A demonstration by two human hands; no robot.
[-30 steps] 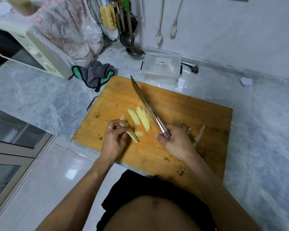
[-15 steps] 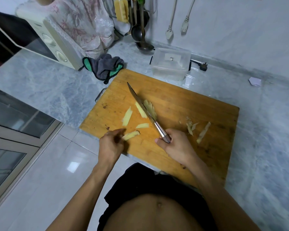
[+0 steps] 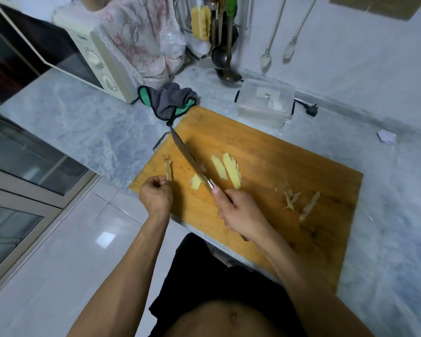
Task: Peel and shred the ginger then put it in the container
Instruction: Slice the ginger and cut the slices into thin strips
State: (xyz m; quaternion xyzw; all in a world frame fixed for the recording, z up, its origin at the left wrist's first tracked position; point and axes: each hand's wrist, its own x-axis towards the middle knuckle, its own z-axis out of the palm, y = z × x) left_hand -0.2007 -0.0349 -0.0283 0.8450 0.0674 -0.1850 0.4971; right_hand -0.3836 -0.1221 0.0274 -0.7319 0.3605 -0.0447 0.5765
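Nearest, the right hand (image 3: 241,212) has its grip wrapped round the handle of a knife (image 3: 187,156), thumb along the top; the handle itself is almost wholly hidden inside the fist. The blade slants up and left over the wooden cutting board (image 3: 289,166), which lies on the marble bench (image 3: 88,122). The left hand (image 3: 156,195) has its grip pinching one thin ginger strip (image 3: 168,171), held upright at the board's left edge. Three more ginger slices (image 3: 231,170) lie flat on the board, one left of the blade and two right of it. Peel scraps (image 3: 299,200) sit well apart toward the board's right side. Beyond the board's far edge stands the clear plastic container (image 3: 265,105); whether anything lies inside it cannot be told. A grey and green cloth (image 3: 170,100) lies crumpled left of it, beside a microwave (image 3: 100,62) cut off by the frame.
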